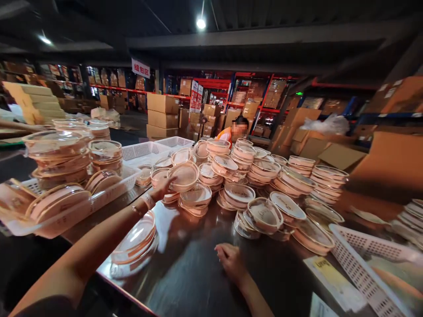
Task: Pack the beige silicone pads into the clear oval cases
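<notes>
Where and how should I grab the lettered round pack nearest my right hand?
The round pack is probably best held by its near rim, from the front with your right hand: it tilts with its top toward you, other packs crowd behind, and bare tabletop lies in front.

Warehouse with a metal work table (188,268)
Beyond the table's far edge stand tall racks (214,83) loaded with cartons (275,94) and a pile of cardboard boxes (162,118); a sign (141,68) and bare lamps (201,23) hang overhead.

Stacked cardboard boxes (161,118), hanging sign (140,68)
</notes>
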`<state>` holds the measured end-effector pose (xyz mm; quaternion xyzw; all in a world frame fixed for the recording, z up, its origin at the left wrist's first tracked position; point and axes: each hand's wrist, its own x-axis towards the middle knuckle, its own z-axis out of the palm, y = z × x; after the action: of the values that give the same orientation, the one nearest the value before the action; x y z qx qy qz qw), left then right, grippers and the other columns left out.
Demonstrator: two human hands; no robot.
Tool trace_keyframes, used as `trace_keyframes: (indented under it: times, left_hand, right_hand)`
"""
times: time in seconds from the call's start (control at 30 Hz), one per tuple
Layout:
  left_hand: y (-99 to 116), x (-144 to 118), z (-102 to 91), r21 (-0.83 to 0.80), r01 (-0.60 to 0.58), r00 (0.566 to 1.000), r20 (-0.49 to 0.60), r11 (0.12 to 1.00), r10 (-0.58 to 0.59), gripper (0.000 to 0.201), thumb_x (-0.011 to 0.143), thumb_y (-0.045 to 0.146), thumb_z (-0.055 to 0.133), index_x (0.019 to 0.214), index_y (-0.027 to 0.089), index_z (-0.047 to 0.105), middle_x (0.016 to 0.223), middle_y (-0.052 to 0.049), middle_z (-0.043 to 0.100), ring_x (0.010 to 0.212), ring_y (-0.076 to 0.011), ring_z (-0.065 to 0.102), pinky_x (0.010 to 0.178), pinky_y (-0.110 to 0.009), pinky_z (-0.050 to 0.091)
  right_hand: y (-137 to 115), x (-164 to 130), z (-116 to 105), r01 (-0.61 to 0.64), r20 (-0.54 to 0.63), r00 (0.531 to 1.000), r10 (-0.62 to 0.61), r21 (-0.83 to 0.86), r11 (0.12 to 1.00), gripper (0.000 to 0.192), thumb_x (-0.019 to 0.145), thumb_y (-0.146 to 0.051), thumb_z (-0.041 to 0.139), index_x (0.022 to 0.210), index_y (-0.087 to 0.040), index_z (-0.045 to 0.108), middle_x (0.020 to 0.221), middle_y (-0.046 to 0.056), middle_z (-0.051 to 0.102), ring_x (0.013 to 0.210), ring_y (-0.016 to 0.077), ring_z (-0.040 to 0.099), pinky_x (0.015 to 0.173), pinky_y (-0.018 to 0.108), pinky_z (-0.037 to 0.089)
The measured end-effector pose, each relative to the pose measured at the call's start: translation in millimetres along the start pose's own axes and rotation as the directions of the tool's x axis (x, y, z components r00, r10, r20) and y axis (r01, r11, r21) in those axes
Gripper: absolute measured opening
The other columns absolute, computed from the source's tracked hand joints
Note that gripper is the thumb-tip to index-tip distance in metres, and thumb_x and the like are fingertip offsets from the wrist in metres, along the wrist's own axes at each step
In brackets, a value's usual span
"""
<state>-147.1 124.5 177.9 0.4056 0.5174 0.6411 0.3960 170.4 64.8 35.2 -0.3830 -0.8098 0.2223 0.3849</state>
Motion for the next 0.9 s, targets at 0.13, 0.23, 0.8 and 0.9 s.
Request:
trace_keyframes:
  times: [0.13,0.23,0.8,0.9]
  left_hand:
    - [-24,-50,31.1,-0.132,-0.048,0.983,0.169,0.99,0.07,0.06,0.071,0.046,0.079,0.12,0.019,0.058,0.109,-0.008,0.07,0.092,-0.0245,0.069,0.079,-0.04,0.057]
    - [-53,-88,60.1,-0.21,-0.053,0.965,0.24,0.976,0.104,0.072,0.057,0.04,0.087,0.118,0.02,0.055,0.112,-0.008,0.07,0.101,-0.0278,0.067,0.085,-0.038,0.055]
    - [-114,-101,104.9,-0.418,0.245,0.748,0.656,0.875,0.104,0.078,0.068,0.036,0.083,0.138,0.025,0.05,0.138,-0.013,0.059,0.132,-0.0353,0.05,0.107,-0.045,0.045]
    - [-110,-103,101.9,-0.431,0.334,0.697,0.711,0.838,0.087,0.077,0.066,0.028,0.085,0.136,0.029,0.054,0.143,-0.009,0.055,0.134,-0.034,0.049,0.108,-0.043,0.046]
  right_hand:
    - [-13,2,6,-0.189,-0.049,0.964,0.261,0.563,0.804,0.055,0.089,-0.067,0.049,0.117,-0.022,0.064,0.09,0.009,0.072,0.069,0.0213,0.068,0.059,0.032,0.053]
    - [-21,4,2,-0.205,0.035,0.949,0.315,0.825,0.526,0.06,0.076,-0.066,0.069,0.122,-0.029,0.06,0.117,0.008,0.066,0.086,0.0211,0.069,0.067,0.033,0.055]
    - [-5,1,6,-0.447,0.355,0.853,0.384,0.875,0.185,0.048,0.064,-0.062,0.079,0.078,-0.018,0.067,0.07,0.0,0.063,0.058,0.0117,0.056,0.056,0.024,0.043]
    - [1,-1,11,-0.459,0.352,0.835,0.422,0.869,0.184,0.055,0.061,-0.072,0.074,0.074,-0.019,0.065,0.063,-0.002,0.059,0.05,0.0089,0.049,0.049,0.022,0.037]
